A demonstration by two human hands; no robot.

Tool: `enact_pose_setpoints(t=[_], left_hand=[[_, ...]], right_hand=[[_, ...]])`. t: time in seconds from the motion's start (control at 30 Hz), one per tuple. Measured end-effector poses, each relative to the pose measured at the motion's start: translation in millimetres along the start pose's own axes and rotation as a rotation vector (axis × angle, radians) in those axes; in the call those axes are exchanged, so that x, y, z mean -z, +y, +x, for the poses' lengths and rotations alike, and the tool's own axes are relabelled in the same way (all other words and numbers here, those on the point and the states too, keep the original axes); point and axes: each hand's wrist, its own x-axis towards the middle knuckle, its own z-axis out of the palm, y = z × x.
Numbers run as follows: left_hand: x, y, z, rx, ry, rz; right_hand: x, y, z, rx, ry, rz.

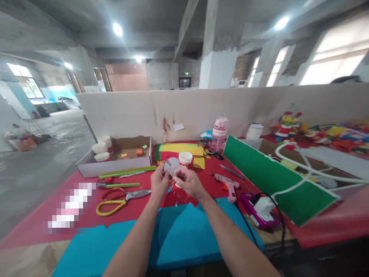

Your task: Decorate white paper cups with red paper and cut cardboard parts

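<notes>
A round grey disc (172,164) with a darker mark on its face is held up over the red table cover. My left hand (160,181) grips its lower left edge between thumb and fingers. At the disc's lower right edge, my right hand (188,184) is closed in a pinch; its fingertips hide the exact contact. Just behind the hands stands a white paper cup (185,157). Small paper scraps (177,197) lie on the red cover below. To the left are scissors (123,200) with one red and one yellow handle loop.
A pink glue gun (229,185) and a purple power strip (259,215) with cords lie right. A green-sided box (276,181) stands beyond them. At back left, an open box (115,165) holds cups. Yellow sheets (181,148) and a pink bottle (219,134) sit behind.
</notes>
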Motion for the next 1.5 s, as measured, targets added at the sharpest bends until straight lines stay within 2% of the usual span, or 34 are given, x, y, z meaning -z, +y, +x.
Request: enact_pose_setpoints(t=[0.07, 0.13, 0.23, 0.4, 0.5, 0.6, 0.67, 0.77, 0.83, 0.93, 1.03, 1.13, 1.23, 1.33, 1.5], left_hand=[[6.2, 0, 4, 0.019, 0.081, -0.042], [12.8, 0, 9, 0.073, 0.131, -0.185], [20.7, 0, 15, 0.109, 0.169, -0.384], [25.6, 4, 16, 0.102, 0.186, -0.483], [25.8, 6, 16, 0.106, 0.179, -0.499], [25.6, 4, 16, 0.093, 0.143, -0.466], [25.4, 3, 17, 0.044, 0.095, -0.408], [24.9, 1, 16, -0.118, -0.003, -0.325], [24.5, 2, 15, -0.217, -0.062, -0.294], [23.5, 3, 13, -0.266, -0.109, -0.264], [23.1, 4, 12, -0.194, -0.098, -0.296], [23.5, 4, 12, 0.000, -0.077, -0.431], [23.9, 4, 11, 0.140, -0.153, -0.484], [23.7, 4, 9, 0.154, -0.231, -0.412], [23.9, 4, 8, 0.073, -0.277, -0.189]], right_hand=[[-7, -2, -4, 0.043, -0.141, -0.084], [-14, -4, -8, 0.061, -0.267, -0.099], [-19, -2, -10, -0.019, -0.323, -0.012], [-15, 10, -6, -0.192, -0.243, 0.061], [-10, 15, -3, -0.225, -0.225, -0.017], [-6, 14, -1, -0.245, -0.200, 0.000], [-3, 11, 0, -0.272, -0.151, 0.068], [3, 5, 1, -0.305, -0.054, 0.271], [7, 3, 2, -0.325, -0.031, 0.403], [9, 2, 3, -0.342, -0.031, 0.443], [8, 0, 2, -0.334, -0.018, 0.395], [6, -1, 2, -0.307, 0.018, 0.342], [5, 0, 2, -0.277, 0.040, 0.290], [5, 0, 2, -0.278, 0.028, 0.224], [1, 1, 3, -0.340, 0.031, 0.137]])
